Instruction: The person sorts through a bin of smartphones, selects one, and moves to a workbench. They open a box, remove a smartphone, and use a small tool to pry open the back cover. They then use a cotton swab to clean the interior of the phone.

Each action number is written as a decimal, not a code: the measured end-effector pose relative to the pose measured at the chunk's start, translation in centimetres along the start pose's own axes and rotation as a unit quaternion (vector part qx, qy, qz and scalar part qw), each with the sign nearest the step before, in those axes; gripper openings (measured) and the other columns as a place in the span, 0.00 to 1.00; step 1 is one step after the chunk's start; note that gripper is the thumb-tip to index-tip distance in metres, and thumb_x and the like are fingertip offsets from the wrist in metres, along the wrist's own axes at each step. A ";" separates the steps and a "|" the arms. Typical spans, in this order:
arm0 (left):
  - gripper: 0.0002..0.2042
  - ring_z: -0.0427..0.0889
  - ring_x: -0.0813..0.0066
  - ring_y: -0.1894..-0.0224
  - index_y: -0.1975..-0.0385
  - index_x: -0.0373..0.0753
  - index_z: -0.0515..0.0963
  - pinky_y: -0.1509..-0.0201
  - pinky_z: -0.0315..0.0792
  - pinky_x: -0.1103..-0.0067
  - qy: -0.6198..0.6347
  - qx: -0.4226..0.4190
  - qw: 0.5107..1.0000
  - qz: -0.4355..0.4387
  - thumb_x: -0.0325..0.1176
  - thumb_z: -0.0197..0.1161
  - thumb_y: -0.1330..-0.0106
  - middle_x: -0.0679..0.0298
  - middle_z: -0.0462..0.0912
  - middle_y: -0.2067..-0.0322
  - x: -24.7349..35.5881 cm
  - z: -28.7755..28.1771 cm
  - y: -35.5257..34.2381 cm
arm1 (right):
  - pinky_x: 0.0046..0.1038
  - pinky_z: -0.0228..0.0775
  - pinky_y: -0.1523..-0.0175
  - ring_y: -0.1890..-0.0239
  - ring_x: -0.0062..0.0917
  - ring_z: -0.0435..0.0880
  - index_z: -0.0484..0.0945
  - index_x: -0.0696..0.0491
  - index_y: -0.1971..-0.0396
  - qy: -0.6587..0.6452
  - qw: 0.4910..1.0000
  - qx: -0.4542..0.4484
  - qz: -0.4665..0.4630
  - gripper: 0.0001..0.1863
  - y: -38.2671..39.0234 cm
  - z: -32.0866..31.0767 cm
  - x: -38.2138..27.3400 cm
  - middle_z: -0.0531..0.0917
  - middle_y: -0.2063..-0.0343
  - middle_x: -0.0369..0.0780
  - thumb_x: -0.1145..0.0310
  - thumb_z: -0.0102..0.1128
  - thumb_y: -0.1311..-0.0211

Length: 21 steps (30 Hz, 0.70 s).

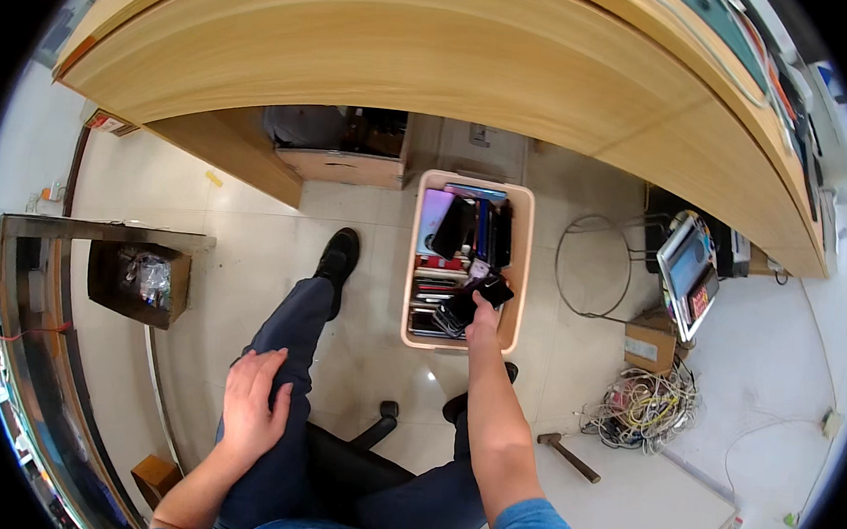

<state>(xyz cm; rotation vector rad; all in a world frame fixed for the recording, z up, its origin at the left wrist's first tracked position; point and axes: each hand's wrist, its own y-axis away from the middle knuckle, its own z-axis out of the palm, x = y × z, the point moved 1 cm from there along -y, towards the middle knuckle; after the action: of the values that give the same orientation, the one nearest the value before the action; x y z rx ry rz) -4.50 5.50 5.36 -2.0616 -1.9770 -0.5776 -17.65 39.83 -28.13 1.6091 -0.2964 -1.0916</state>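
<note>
On the floor ahead of my feet stands a pale pink plastic bin (526,222), filled with phones and other flat slabs packed upright and lying loose. My right hand (483,317) reaches into its near right part, fingers closed around a black phone (497,289). Another dark phone (452,226) leans at the middle of the bin, beside a lilac phone (434,210). Beneath and left of the hand are more dark devices, partly hidden. My left hand (254,399) rests on my left thigh, holding nothing, its fingers stretched out and thumb apart.
A wooden desk (405,62) spans the far side, with a cardboard box (342,167) under it. At right are a wire hoop (560,262), tangled cables (648,408), a hammer (571,458) and a leaning tablet-like panel (688,278). An open carton (173,290) stands left.
</note>
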 end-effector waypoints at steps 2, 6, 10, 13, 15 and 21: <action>0.24 0.77 0.54 0.47 0.43 0.35 0.71 0.38 0.68 0.66 0.021 0.023 0.999 -0.030 0.23 0.63 0.41 0.55 0.80 0.51 -0.6 0.9 0.0 | 0.43 0.80 0.52 0.60 0.38 0.85 0.77 0.58 0.52 0.095 0.984 0.137 -0.066 0.20 -2.4 1.6 3.4 0.84 0.57 0.45 0.76 0.70 0.46; 0.24 0.79 0.57 0.51 0.43 0.35 0.71 0.44 0.71 0.66 0.057 0.028 0.989 -0.134 0.23 0.62 0.41 0.57 0.82 0.54 -1.3 1.8 1.6 | 0.41 0.82 0.58 0.62 0.38 0.85 0.77 0.61 0.51 0.013 0.991 0.123 -0.049 0.22 -4.8 2.9 5.4 0.83 0.55 0.47 0.74 0.72 0.46; 0.22 0.81 0.59 0.53 0.44 0.35 0.72 0.46 0.73 0.68 0.145 0.060 0.974 -0.165 0.24 0.62 0.40 0.58 0.84 0.56 -2.4 3.1 4.7 | 0.43 0.80 0.55 0.51 0.42 0.82 0.76 0.64 0.51 0.333 0.905 0.211 -0.161 0.36 -4.9 0.5 3.4 0.81 0.50 0.50 0.56 0.80 0.56; 0.19 0.81 0.54 0.53 0.47 0.35 0.74 0.47 0.74 0.66 0.162 0.115 0.956 -0.217 0.26 0.61 0.40 0.55 0.84 0.56 -3.3 3.2 8.9 | 0.36 0.70 0.37 0.45 0.39 0.80 0.69 0.60 0.40 0.658 0.718 0.115 -0.196 0.41 5.5 1.1 1.3 0.79 0.47 0.48 0.58 0.76 0.52; 0.18 0.80 0.51 0.50 0.49 0.35 0.76 0.45 0.75 0.63 0.169 0.117 0.952 -0.228 0.29 0.62 0.41 0.52 0.82 0.53 -3.5 3.5 10.9 | 0.37 0.71 0.40 0.47 0.40 0.80 0.71 0.60 0.42 0.726 0.613 0.027 -0.310 0.36 7.1 -1.4 -2.9 0.80 0.50 0.49 0.59 0.74 0.50; 0.28 0.69 0.47 0.37 0.40 0.34 0.69 0.33 0.64 0.63 0.097 0.175 0.956 -0.213 0.42 0.61 0.38 0.46 0.65 0.36 -4.0 4.4 24.7 | 0.40 0.73 0.48 0.54 0.42 0.82 0.77 0.59 0.49 0.664 0.659 -0.251 -0.251 0.24 5.4 -2.5 -1.9 0.83 0.58 0.51 0.62 0.65 0.43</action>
<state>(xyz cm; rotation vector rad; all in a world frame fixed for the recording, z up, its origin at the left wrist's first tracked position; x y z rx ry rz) 20.47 2.18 2.32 -1.3305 -2.2209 -0.4412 -14.94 40.81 -22.55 1.5644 1.3811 -0.0552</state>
